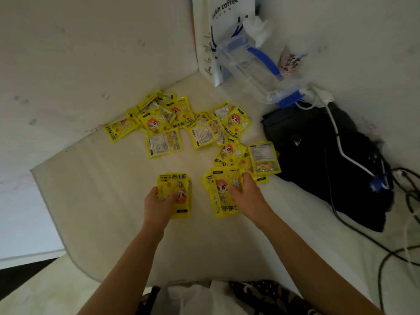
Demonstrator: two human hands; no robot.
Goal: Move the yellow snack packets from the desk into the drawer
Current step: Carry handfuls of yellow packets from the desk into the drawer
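Several yellow snack packets (pixel 163 126) with a red-haired cartoon figure lie scattered on the white desk (pixel 109 201), most in a loose heap toward the back corner. My left hand (pixel 156 201) grips a small stack of yellow packets (pixel 176 194) near the desk's middle. My right hand (pixel 247 196) closes on another stack of packets (pixel 221 194) just to the right, which rests on the desk. More packets (pixel 263 158) lie right behind that hand. No drawer is visible.
A black bag (pixel 318 155) with a white cable (pixel 341 144) across it fills the right side. Behind stand a clear container with blue clips (pixel 250 62), a white coffee paper bag (pixel 218 30) and a printed cup (pixel 289 57). Dark cables (pixel 404 246) trail at the far right.
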